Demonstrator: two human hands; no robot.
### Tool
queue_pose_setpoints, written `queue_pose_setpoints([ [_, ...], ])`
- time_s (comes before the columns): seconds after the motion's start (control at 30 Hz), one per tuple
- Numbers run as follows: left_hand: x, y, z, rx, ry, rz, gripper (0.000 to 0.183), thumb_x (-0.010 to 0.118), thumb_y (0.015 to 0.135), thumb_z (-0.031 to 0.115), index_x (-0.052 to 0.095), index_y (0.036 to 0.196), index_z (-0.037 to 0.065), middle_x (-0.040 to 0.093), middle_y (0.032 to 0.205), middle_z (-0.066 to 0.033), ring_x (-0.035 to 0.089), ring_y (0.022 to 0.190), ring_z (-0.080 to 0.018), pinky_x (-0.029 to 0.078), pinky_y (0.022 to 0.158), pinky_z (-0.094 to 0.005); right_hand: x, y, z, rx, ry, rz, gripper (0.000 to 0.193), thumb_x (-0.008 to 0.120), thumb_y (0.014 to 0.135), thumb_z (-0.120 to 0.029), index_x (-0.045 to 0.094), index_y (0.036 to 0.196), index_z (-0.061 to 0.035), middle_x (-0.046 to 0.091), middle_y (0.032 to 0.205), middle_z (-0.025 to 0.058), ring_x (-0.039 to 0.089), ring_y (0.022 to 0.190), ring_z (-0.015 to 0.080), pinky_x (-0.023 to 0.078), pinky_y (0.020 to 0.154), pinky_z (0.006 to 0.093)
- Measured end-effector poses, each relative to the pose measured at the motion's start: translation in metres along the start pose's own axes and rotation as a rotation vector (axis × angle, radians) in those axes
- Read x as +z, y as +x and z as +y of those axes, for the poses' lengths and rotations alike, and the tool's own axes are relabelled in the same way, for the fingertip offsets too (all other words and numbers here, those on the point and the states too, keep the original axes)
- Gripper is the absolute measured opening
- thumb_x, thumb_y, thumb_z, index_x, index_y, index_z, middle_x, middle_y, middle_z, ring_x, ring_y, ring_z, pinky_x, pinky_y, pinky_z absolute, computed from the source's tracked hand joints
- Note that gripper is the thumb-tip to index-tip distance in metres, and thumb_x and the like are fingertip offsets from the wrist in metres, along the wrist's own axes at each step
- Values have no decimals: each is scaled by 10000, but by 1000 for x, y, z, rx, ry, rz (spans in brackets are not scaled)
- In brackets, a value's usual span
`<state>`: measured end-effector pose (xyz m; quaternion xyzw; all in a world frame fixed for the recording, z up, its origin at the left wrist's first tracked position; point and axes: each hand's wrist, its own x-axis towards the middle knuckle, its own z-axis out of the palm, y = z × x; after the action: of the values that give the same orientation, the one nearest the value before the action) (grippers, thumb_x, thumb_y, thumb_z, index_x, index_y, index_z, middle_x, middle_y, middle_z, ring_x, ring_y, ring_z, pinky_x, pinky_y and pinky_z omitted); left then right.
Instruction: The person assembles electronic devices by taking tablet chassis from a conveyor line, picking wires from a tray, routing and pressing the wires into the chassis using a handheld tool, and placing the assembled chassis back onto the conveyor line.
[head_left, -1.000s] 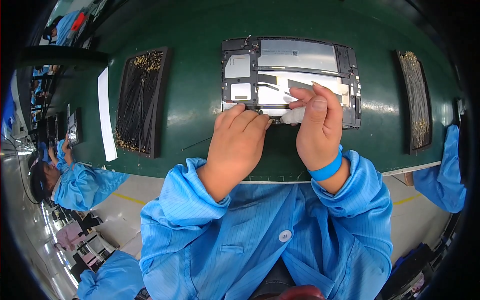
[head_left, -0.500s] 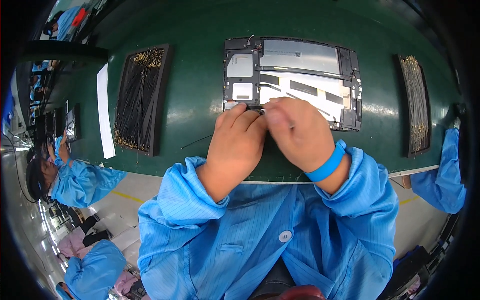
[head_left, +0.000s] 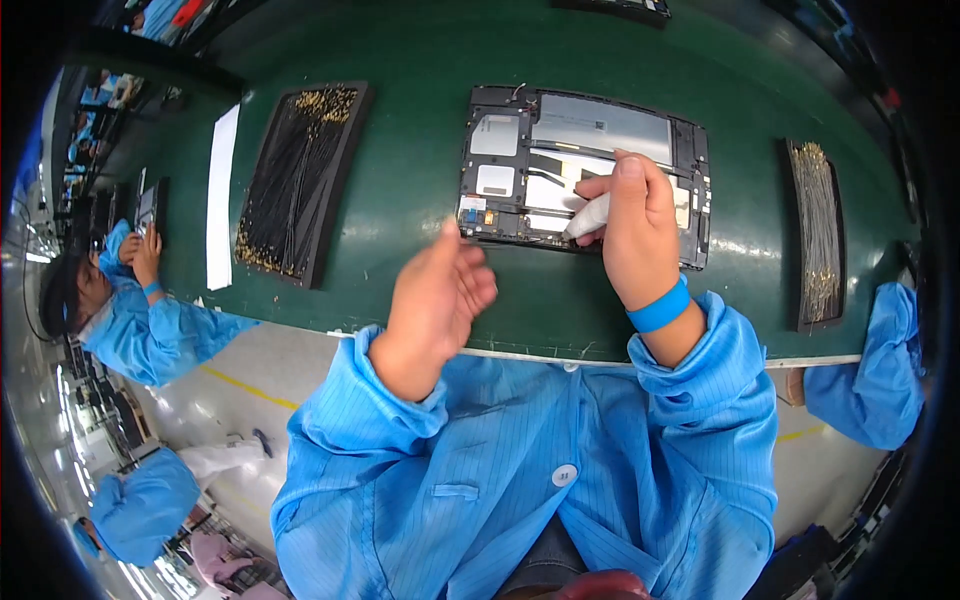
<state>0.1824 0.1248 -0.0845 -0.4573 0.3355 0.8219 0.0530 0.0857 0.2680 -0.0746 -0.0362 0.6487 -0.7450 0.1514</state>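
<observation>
In the head view, the green table (head_left: 410, 130) ends in a pale front edge (head_left: 500, 355) that runs below both hands. The opened flat device (head_left: 600, 120) lies near the middle, its near side set back from that edge, with broad green surface to its left, to its right and beyond it. The left hand (head_left: 440, 295) is loosely open, fingers half-curled, just off the device's near left corner. The right hand (head_left: 640, 235) is over the device's near side, fingers bent about a white tapered piece (head_left: 590, 215); whether that is gripped or worn, I cannot tell. The dark left tray (head_left: 340, 190) holds black cables (head_left: 290, 180) with gold ends; the right tray (head_left: 793, 230) holds greyish cables (head_left: 820, 220), gold-tipped too
</observation>
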Motion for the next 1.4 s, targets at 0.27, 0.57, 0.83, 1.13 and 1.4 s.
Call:
queue_pose_setpoints([
  [0.27,7,-12,4,480,268,238,350,491,821,259,461,1062,7,494,712,-25,479,571,-84,397,466,-195,-8,5,4,-4,-23,-4,391,391,857,-344,396,1056,-8,557,793,96,525,587,109,432,494,221],
  [0.57,9,-15,-10,-247,418,-197,310,498,820,257,473,1032,32,506,681,-2,500,533,-72,398,444,-193,-3,4,-3,69,-38,-30,395,386,859,-340,406,1066,-4,563,804,96,528,593,106,433,513,223],
  [0.83,20,3,4,-141,426,-229,236,489,824,231,494,975,50,515,652,-8,510,511,-91,386,406,-191,6,41,-14,130,-658,-573,456,474,765,-280,443,1096,31,548,934,189,558,820,237,434,717,287],
  [1.13,-11,10,20,-102,365,-243,232,444,846,253,497,980,71,569,666,-47,564,559,-151,433,416,-237,38,59,0,11,-869,-514,203,462,728,-178,593,794,-39,588,806,165,555,778,323,424,727,394],
  [1.4,-10,17,23,-154,254,-463,353,337,874,318,465,1062,48,576,840,-139,586,682,-244,504,525,-333,-197,-22,-35,50,-737,804,312,479,799,-304,560,948,-41,581,870,107,540,813,175,414,728,267],
])
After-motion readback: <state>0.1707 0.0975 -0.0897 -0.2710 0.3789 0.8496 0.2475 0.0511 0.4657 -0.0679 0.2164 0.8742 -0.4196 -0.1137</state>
